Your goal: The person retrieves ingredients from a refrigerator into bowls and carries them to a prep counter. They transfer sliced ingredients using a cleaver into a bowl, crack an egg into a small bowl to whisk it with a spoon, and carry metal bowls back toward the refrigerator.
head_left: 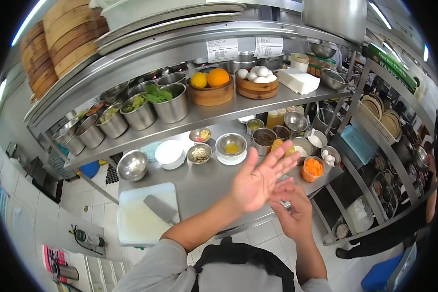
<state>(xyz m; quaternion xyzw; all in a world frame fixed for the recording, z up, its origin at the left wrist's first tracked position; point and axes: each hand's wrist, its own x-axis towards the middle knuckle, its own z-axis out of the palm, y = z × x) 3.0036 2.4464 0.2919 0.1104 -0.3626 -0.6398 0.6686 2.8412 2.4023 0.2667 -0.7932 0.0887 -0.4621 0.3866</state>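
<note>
My left hand (260, 182) is raised above the steel counter, palm showing and fingers spread, with nothing in it. Just to its right is my right hand (294, 207), its fingers bent and its fingertips close to the left hand's edge; whether anything is between them cannot be made out. Beyond my hands stand a steel bowl with yellow liquid (232, 147) on a white base and a container of orange slices (313, 167). A cleaver (160, 208) lies on the white cutting board (126, 221) to the left.
Small bowls (199, 153) and a white bowl (170, 153) stand on the counter. The shelf (209, 111) above bears steel containers, a basket of eggs (256, 88) and a basket with oranges (211, 95). Another person's dark-clothed leg (384, 243) shows at the right.
</note>
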